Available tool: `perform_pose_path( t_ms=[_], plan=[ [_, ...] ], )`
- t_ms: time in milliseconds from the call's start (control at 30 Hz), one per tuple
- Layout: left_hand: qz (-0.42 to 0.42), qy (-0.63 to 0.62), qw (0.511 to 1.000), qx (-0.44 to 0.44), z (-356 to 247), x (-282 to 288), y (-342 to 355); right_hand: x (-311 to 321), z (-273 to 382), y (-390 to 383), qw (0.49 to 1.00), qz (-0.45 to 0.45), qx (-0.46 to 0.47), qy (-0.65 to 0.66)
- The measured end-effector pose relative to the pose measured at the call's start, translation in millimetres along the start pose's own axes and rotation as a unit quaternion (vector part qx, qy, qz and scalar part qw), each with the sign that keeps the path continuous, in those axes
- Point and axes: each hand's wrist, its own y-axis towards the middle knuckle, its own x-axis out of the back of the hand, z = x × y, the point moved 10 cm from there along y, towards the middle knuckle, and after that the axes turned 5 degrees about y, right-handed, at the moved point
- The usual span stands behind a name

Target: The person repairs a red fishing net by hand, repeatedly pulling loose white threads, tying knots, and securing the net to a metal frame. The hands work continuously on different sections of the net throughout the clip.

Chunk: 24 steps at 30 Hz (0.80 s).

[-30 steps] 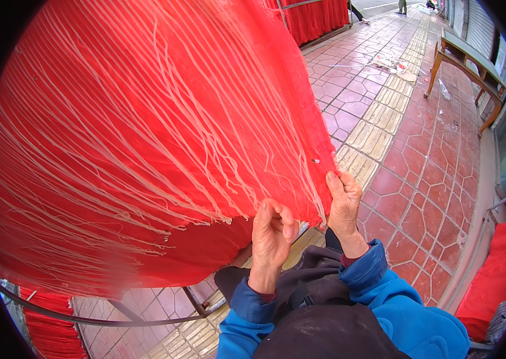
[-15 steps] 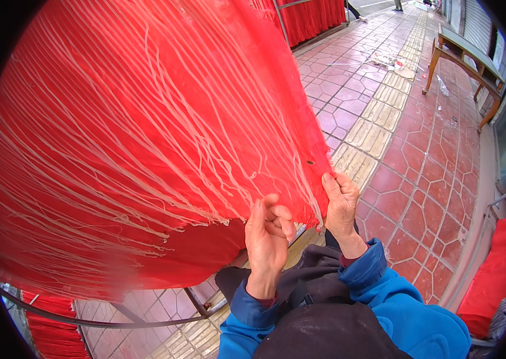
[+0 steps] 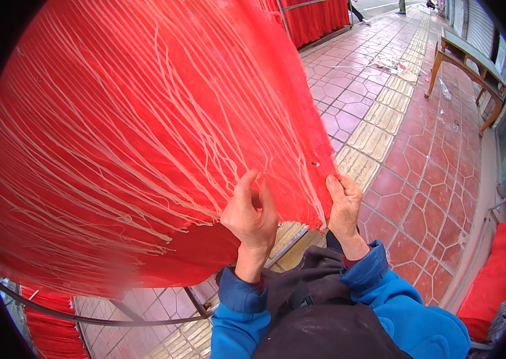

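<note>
A broad red cloth (image 3: 217, 90) fills the left and middle of the view, covered with long rows of loose pale threads (image 3: 175, 102) that end in frayed tips near its lower border. My right hand (image 3: 345, 206) is closed on the cloth's right edge near its lower corner, thumb on top. Over the lower border, my left hand (image 3: 250, 212) is raised among the thread ends. Its thumb and forefinger are bent but apart, and I see nothing held between them; the other fingers are partly hidden.
A dark curved metal bar (image 3: 115, 323) runs below the cloth. More red cloth hangs on a frame (image 3: 319, 21) at the back, and red fabric (image 3: 498, 275) lies at lower right. A wooden table (image 3: 468, 66) stands far right on tiled paving (image 3: 408, 179), with litter (image 3: 394, 64) beyond.
My left hand has moved left and slightly up, turning so its back shows more. The right hand keeps its grip on the cloth edge. The view has shifted slightly.
</note>
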Motion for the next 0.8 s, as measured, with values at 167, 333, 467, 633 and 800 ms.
perform_pose_path(
  t_ms=[167, 333, 467, 633, 800],
  plan=[
    [0.006, 0.06, 0.998, -0.013, -1, -6, 4, 0, -2, 1, 1.0, 0.004, -0.011, 0.01],
    [0.0, 0.028, 0.998, -0.052, -7, -1, -10, 2, -1, 2, 1.0, 0.001, -0.003, 0.006],
    [0.019, 0.043, 0.995, -0.088, -10, -5, -17, 1, -1, 4, 1.0, 0.006, -0.004, 0.003],
    [0.012, 0.05, 0.991, -0.121, -7, -6, -15, 0, -2, 2, 1.0, 0.002, -0.01, 0.004],
    [0.028, 0.054, 0.987, -0.152, -10, -8, -21, 0, 1, 4, 1.0, 0.01, -0.003, 0.022]
  ],
)
